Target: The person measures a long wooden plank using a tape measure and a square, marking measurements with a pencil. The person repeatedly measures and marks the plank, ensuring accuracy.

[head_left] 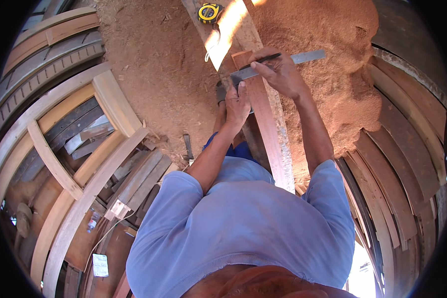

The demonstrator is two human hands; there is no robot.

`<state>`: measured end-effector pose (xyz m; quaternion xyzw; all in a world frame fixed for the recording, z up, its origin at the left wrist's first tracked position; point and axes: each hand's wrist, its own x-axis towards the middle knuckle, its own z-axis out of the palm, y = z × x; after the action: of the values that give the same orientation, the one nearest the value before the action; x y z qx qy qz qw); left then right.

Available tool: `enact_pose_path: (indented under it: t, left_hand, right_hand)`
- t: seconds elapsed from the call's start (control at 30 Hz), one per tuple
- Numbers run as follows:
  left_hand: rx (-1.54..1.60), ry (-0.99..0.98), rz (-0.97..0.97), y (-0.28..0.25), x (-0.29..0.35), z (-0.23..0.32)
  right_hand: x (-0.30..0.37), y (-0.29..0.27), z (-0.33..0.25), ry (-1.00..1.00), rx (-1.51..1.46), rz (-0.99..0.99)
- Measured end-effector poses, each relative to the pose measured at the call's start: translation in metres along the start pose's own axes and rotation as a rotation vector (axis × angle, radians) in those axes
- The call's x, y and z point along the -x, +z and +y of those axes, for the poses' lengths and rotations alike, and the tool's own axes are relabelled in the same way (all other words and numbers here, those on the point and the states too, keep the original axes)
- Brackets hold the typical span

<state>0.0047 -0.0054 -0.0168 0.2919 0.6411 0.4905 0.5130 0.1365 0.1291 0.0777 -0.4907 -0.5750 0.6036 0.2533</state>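
A try square with a long metal blade (308, 56) lies across a reddish wooden board (264, 111). My left hand (237, 107) is closed at the board's left edge, its thumb pressing the square's dark stock end. Above the blade, my right hand (281, 77) pinches a black pen or pencil (267, 60), which slants down to the left over the wood. Whether its tip touches the board cannot be made out. A yellow and black tape measure (209, 13) sits farther off on the long plank (241, 37) that runs under the board.
Heaped sawdust (328, 99) lies to the right of the plank. At the left leans a jointed wooden frame (54, 161), with scrap boards around it. Stacked planks (387, 184) line the right side. A dark hand tool (188, 146) rests on the ground left of my forearm.
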Motion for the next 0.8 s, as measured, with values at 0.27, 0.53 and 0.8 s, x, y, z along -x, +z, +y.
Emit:
enact_pose_path:
  t: [0.27,0.53,0.8]
  left_hand:
    - [0.004,-0.025,-0.052,-0.001,0.001,-0.004]
    - [-0.490,-0.143,-0.264,-0.016,0.017,0.062]
    - [-0.530,0.369,-0.902,0.005,0.083,0.080]
  right_hand:
    - [0.006,-0.043,-0.004,-0.212,0.643,0.129]
    - [0.085,-0.018,-0.022,0.255,0.282,0.189]
    - [0.189,0.028,0.028,0.344,-0.273,0.357]
